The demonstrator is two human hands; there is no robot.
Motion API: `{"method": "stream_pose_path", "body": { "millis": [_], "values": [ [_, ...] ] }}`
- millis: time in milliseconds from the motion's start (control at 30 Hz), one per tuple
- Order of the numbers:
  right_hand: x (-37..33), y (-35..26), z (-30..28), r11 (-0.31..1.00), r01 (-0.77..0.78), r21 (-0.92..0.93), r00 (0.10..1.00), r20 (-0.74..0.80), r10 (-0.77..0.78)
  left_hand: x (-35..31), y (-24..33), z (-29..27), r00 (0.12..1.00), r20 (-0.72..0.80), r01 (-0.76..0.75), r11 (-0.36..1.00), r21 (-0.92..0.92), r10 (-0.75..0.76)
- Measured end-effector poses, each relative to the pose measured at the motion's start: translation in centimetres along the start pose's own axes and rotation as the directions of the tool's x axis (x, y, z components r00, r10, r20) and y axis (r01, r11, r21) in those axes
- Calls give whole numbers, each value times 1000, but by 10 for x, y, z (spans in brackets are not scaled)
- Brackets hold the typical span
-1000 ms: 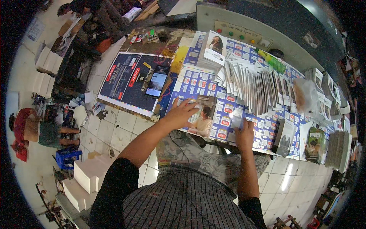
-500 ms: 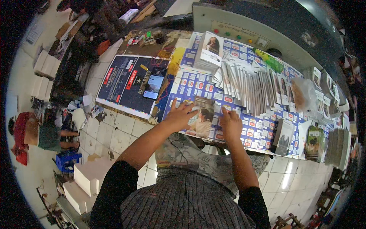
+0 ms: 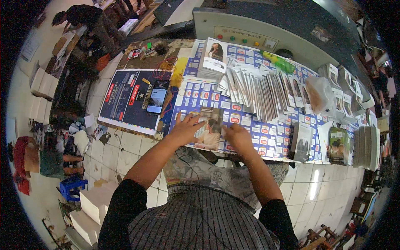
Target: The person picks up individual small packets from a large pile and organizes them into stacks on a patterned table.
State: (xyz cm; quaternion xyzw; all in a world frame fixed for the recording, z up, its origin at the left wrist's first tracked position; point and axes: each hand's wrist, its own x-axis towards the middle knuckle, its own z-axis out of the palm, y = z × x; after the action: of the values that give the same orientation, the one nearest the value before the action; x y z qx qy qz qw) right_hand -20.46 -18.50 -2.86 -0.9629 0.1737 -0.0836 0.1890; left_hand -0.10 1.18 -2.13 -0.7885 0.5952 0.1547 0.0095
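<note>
A flat printed piece (image 3: 209, 135) with a photo of a person, looking like a folded carton or stacked card, lies near the table's front edge. My left hand (image 3: 185, 130) rests on its left side, fingers spread. At its right edge is my right hand (image 3: 239, 139), with fingers curled together and fingertips slightly blurred. Whether those fingertips grip anything is hidden. Beyond my right hand, a long fanned row of similar flat cartons (image 3: 260, 93) leans across the blue-patterned sheet (image 3: 200, 95). An upright white stack of cartons (image 3: 214, 60) stands at its left end.
A phone (image 3: 157, 100) lies on a dark printed sheet (image 3: 121, 96) at left. To the right are a grey carton stack (image 3: 301, 142), a clear plastic bag (image 3: 320, 96) and a green pack (image 3: 338, 146). A machine panel (image 3: 246, 36) borders the back. Another person (image 3: 85, 18) bends at far left.
My right hand has moved left to the printed piece's right edge, its fingers more curled. My left hand stays spread on the piece. The view has shifted slightly, showing more of the bending person.
</note>
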Motion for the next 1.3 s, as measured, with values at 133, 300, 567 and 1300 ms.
{"method": "stream_pose_path", "body": {
  "millis": [133, 300, 567, 1300],
  "values": [
    [-33, -1, -21, 941, 309, 137, 909, 249, -335, -3, 1, -5, 998, 51, 33, 999, -39, -31],
    [-26, 28, -33, 981, -178, 78, 984, 27, 176, -11, -5, -1, 1000, -22, -15, 991, -133, 12],
    [14, -48, 45, 518, -371, 771, 867, 88, 490, -19, -17, 35, 976, -207, -102, 983, -153, 69],
    [27, 104, -71, 884, -466, -22, 799, -439, 411, -17, -10, 36, 947, -319, -75, 986, -151, 23]
  ]
}}
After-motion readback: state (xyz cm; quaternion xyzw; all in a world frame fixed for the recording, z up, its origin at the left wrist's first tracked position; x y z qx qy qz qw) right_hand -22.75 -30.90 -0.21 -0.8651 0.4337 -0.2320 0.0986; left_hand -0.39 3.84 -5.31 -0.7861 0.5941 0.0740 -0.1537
